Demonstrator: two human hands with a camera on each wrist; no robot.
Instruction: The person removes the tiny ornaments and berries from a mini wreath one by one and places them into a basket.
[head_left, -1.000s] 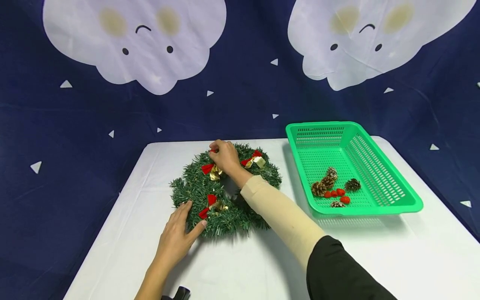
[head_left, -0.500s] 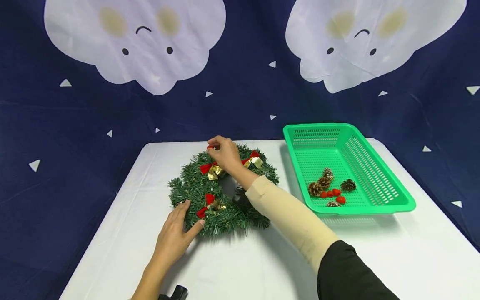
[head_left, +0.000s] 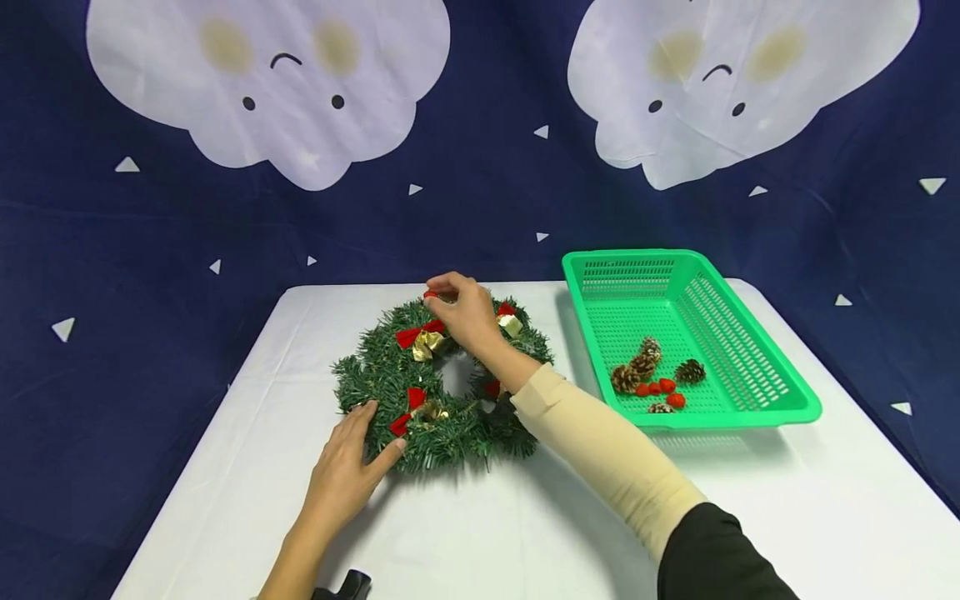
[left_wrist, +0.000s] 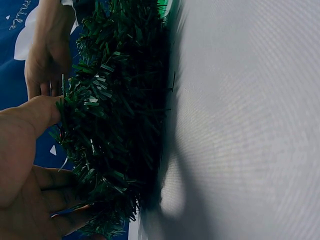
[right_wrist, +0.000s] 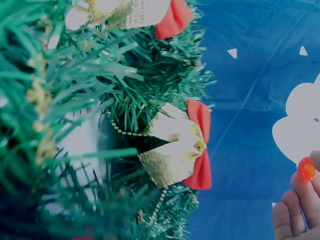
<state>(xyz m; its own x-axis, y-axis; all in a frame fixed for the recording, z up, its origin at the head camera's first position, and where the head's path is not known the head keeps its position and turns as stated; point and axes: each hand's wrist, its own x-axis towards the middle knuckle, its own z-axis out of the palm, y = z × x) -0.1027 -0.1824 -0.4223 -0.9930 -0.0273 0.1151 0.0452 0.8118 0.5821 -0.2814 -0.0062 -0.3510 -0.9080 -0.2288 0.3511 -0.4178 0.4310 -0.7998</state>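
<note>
A green tinsel wreath (head_left: 367, 367) lies on the white-covered table, decorated with red-and-gold bows (head_left: 420, 335). My right hand (head_left: 468, 317) is above its far side and pinches a small red berry-like ornament (right_wrist: 306, 170) between thumb and fingertip. In the right wrist view, that ornament is apart from the greenery, beyond a bow (right_wrist: 200, 145). My left hand (head_left: 341, 471) rests against the wreath's near left edge, thumb and fingers spread. Seen from the left wrist, the thumb touches one side of the tinsel (left_wrist: 115, 120) while some fingertips disappear into it.
A green plastic basket (head_left: 806, 408) stands to the right of the wreath. Several pine cones (head_left: 625, 379) and red berry-like ornaments (head_left: 667, 386) lie in it. A black object (head_left: 354, 585) shows at the bottom edge, near my left forearm. Dark blue patterned cloth (head_left: 495, 208) hangs behind the table.
My right hand has shifted a little right above the wreath's far side, still pinching the red ornament. Another red bow at the inner right edge is uncovered. My left hand stays put.
</note>
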